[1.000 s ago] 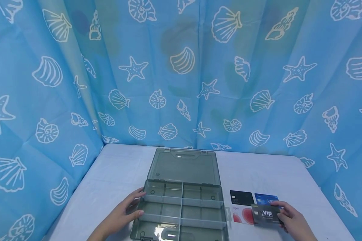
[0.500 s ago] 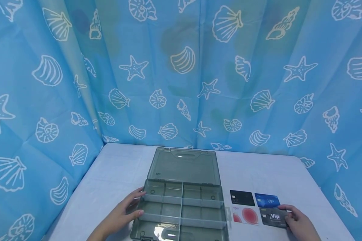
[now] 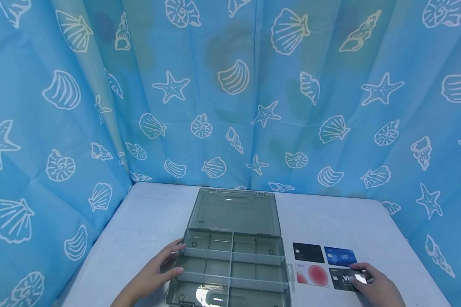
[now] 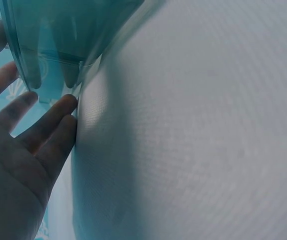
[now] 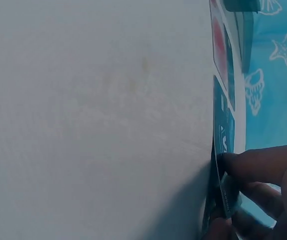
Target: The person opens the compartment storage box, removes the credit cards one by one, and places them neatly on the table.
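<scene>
Gleaming dark VIP card [image 3: 344,279] — flat, glossy

Fingers [image 5: 256,162] pinch a card [image 5: 222,150] on the table [image 5: 93,115].

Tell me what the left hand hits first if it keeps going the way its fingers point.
The left hand already has fingertips at the left wall of the open organizer box, so that wall comes first.

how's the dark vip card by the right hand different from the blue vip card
The dark VIP card is grey-black and sits in the near row; the blue VIP card is bright blue and sits behind it. The right hand grips the dark one, while the blue one lies untouched. Both lie on the white table, similar in size.
</scene>
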The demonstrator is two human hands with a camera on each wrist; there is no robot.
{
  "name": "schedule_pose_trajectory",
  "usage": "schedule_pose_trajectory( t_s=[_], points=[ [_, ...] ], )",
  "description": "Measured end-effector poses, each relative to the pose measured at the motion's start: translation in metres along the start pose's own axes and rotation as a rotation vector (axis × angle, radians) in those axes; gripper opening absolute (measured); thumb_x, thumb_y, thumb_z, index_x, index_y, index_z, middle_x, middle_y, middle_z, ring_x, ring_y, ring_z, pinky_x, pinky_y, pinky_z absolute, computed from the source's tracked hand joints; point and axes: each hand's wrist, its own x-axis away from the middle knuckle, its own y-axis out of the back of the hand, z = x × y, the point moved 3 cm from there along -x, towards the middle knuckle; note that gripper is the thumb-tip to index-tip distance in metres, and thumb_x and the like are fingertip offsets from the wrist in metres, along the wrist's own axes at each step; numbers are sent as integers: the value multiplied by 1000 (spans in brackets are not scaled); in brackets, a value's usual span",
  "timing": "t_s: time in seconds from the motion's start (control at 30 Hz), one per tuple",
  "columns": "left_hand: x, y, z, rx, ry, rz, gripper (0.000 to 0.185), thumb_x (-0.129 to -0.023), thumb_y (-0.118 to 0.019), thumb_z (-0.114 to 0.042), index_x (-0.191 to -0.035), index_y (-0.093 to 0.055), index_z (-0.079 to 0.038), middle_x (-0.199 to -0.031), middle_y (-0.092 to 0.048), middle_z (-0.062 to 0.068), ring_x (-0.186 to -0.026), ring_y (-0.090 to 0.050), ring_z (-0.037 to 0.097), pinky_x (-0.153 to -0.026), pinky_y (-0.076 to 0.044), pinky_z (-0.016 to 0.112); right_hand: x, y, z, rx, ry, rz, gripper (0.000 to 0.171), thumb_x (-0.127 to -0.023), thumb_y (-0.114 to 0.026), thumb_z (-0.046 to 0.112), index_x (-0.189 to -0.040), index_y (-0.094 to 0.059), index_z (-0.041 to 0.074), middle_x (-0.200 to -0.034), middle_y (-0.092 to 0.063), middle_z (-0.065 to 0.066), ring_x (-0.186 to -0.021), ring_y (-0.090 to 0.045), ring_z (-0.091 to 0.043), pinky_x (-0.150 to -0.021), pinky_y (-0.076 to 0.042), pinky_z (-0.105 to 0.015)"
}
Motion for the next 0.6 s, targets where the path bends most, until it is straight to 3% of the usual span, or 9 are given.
schedule_pose_trajectory(
  t_s=[0.2, 0.6],
  points=[
    [-1, 0, -4, 8, -5, 5, 62, -98, -70, -33, -151, -46, -12, -163, -30, 20, -141, -40, 49, -114, -36, 62, 0, 5, 4, 96, 35, -34, 50, -91, -77, 28, -124, -62, -7, -104, -52, -25, -90, -54, -34, -81, -53, -51],
    [-2, -2, -4, 1, -8, 5, 63, -98, -70, -33, -152, -45, -11, -163, -30, 20, -142, -39, 48, -114, -36, 62, 1, 3, -1, 61, 24, -56, 56, -91, -77, 28, -127, -58, -11, -103, -56, -21, -93, -55, -33, -82, -53, -48]
  ],
)
